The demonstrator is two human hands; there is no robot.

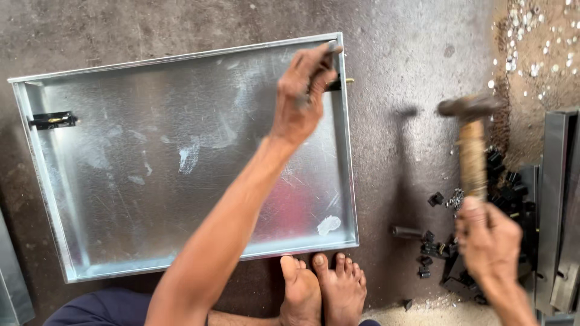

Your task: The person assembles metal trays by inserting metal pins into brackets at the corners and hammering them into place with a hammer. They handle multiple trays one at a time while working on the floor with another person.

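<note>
Here the left hand [300, 96] grips a punch [314, 75] at the metal tray [181, 163]'s right rim — the right hand [488, 238] holds a raised hammer [470, 142]; black fittings [483, 199] crowd the floor [393, 151] beside it.

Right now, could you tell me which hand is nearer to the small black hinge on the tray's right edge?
Left. The left hand holds a punch-like tool right beside the hinge; the right hand is well off to the side, raising a hammer.
</note>
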